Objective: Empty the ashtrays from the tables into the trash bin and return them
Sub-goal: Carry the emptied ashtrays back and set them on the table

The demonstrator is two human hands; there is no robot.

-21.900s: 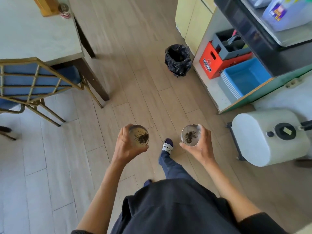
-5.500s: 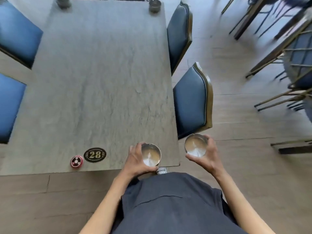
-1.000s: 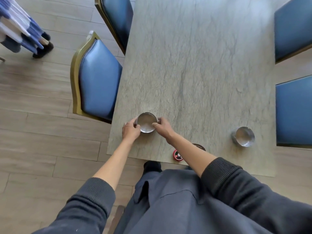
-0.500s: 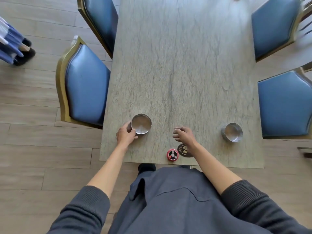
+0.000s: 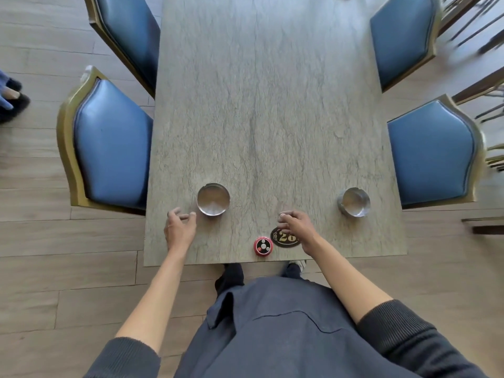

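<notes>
Two round metal ashtrays stand upright on the grey stone table (image 5: 267,118), both with nothing inside. One ashtray (image 5: 213,199) sits near the front left, the other ashtray (image 5: 353,201) near the front right. My left hand (image 5: 178,229) hovers just left of and below the left ashtray, fingers loosely curled, holding nothing and apart from it. My right hand (image 5: 296,226) hangs over the table's front middle, fingers loosely bent, holding nothing. No trash bin is in view.
A red call button (image 5: 263,246) and a black oval number plaque (image 5: 285,237) lie at the table's front edge, the plaque partly under my right hand. Blue padded chairs (image 5: 109,143) flank the table on both sides (image 5: 433,151). A person's feet show at far left (image 5: 11,102).
My left hand has let go of the left ashtray and drawn back toward me. My right hand left that ashtray a second ago and has stayed over the front middle.
</notes>
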